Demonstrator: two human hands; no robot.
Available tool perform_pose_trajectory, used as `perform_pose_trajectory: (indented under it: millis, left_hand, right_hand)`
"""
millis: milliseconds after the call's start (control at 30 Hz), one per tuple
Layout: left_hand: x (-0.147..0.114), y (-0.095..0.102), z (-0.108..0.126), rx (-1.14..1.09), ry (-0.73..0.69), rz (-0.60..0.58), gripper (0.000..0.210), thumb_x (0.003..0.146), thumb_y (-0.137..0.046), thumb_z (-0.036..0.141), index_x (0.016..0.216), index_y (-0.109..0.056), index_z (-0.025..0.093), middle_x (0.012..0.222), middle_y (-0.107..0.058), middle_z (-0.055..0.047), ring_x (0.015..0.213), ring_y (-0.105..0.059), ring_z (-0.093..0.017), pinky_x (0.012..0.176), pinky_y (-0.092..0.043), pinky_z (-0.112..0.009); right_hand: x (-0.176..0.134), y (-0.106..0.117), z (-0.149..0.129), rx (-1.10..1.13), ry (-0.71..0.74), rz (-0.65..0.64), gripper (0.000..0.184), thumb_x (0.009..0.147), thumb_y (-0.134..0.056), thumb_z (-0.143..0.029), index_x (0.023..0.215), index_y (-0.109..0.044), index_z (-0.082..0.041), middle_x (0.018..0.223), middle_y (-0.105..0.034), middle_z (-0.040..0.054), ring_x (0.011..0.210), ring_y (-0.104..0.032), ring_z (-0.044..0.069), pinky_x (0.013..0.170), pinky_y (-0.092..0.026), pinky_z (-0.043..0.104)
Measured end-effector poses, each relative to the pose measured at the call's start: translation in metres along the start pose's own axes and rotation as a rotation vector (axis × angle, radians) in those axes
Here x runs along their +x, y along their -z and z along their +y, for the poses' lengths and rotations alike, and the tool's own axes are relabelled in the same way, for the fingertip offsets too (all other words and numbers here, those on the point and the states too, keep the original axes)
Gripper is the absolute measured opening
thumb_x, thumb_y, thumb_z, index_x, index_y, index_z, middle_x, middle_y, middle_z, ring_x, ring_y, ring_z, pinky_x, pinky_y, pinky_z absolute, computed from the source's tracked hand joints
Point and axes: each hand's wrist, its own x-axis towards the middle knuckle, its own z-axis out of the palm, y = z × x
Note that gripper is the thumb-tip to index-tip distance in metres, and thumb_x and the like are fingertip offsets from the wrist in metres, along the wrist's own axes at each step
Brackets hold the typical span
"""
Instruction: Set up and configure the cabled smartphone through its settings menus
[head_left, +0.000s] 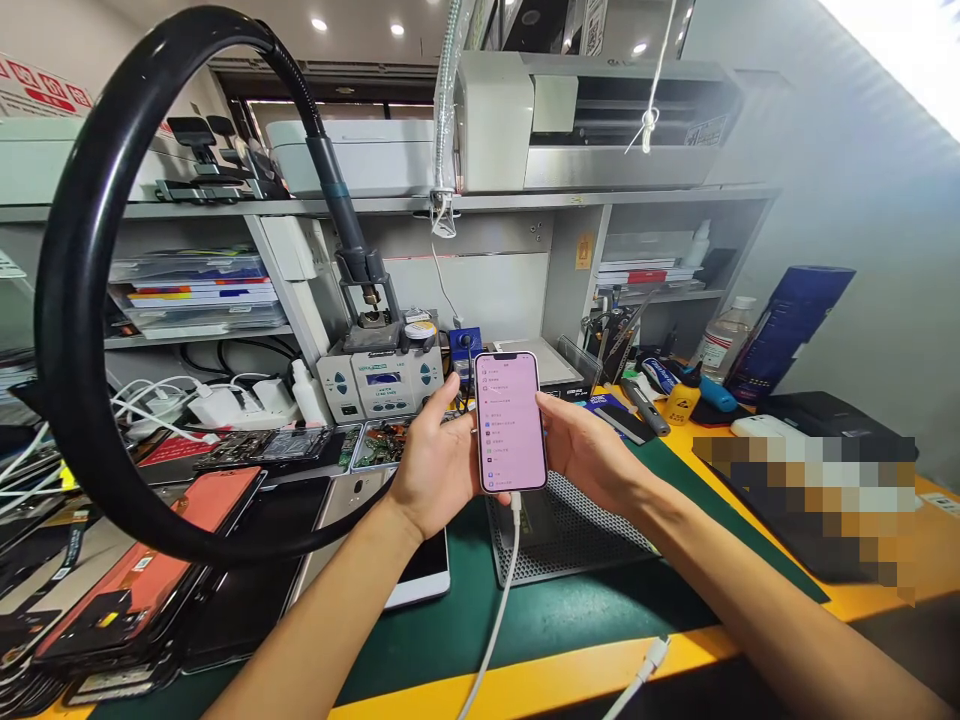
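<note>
Phone is held up off the table, close to upright between both hands, screen facing the camera, list on it, text too small to read. Left hand: palm side at the phone's left edge, fingers round the back and clamped on it, one fingertip showing just under the bottom edge beside the plug. Left thumb points up, apart from the left edge. Right hand: thumb tip at the right edge, upper half; other fingers mostly hidden, can't tell if they're clamped. Charging cable, white, plugged into the bottom edge, runs down across the table's near edge. Below the phone: green mat with a perforated panel on it. Second cable, loose end at the near edge, right of the first. Left end of table: pile of phone parts, black hose looping in front of it. Toward the far edge, beyond the left thumb: grey station with a small display. White-edged device lies flat, partly covered by the left forearm in view. Yellow bottle near the far right corner.
</note>
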Motion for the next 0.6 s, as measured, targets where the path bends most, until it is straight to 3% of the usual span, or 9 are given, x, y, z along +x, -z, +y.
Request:
perform_pose_trajectory:
  millis: [100,200,267,500,600]
  left_hand:
    - [0.0,-0.0003,0.0002,-0.012,0.005,0.019,0.073,0.097,-0.03,0.067,0.129,-0.064,0.011,0.103,-0.07,-0.019,0.086,-0.067,-0.033,0.065,-0.054,-0.041]
    - [0.0008,0.0006,0.0,-0.031,0.008,0.027,0.073,0.097,-0.03,0.067,0.129,-0.064,0.01,0.104,-0.07,-0.02,0.087,-0.067,-0.032,0.068,-0.054,-0.041]
    - [0.0015,0.0013,-0.0004,-0.04,0.009,0.022,0.074,0.097,-0.029,0.066,0.13,-0.063,0.009,0.104,-0.07,-0.02,0.087,-0.067,-0.032,0.068,-0.054,-0.041]
    - [0.0021,0.0018,-0.002,-0.025,0.006,0.017,0.075,0.097,-0.03,0.067,0.134,-0.06,0.009,0.106,-0.069,-0.021,0.082,-0.067,-0.033,0.06,-0.053,-0.041]
    - [0.002,0.0021,-0.0027,-0.032,0.01,0.023,0.075,0.097,-0.031,0.067,0.133,-0.061,0.009,0.105,-0.069,-0.02,0.085,-0.067,-0.032,0.065,-0.054,-0.041]
  right_hand:
    - [-0.0021,-0.0003,-0.0015,-0.039,0.008,-0.035,0.033,0.09,-0.063,-0.03,0.121,-0.067,-0.019,0.118,-0.072,0.0107,0.096,-0.07,0.025,0.082,-0.057,0.04]
    - [-0.0047,0.0002,-0.0033,-0.139,0.049,-0.086,0.052,0.072,-0.068,-0.007,0.122,-0.064,-0.02,0.113,-0.073,0.0082,0.09,-0.07,0.024,0.079,-0.056,0.038]
    - [-0.0053,0.0009,-0.0035,-0.181,0.067,-0.091,0.057,0.067,-0.065,-0.002,0.121,-0.063,-0.019,0.112,-0.073,0.0076,0.093,-0.069,0.024,0.079,-0.055,0.036]
    - [-0.0029,-0.0009,-0.0039,-0.124,0.0,0.003,0.037,0.082,-0.065,-0.02,0.119,-0.064,-0.018,0.118,-0.07,0.0105,0.096,-0.068,0.025,0.084,-0.056,0.041]
    - [-0.0029,-0.0021,-0.0046,-0.126,0.001,0.007,0.036,0.083,-0.068,-0.023,0.118,-0.065,-0.018,0.117,-0.07,0.0106,0.094,-0.068,0.025,0.086,-0.055,0.042]
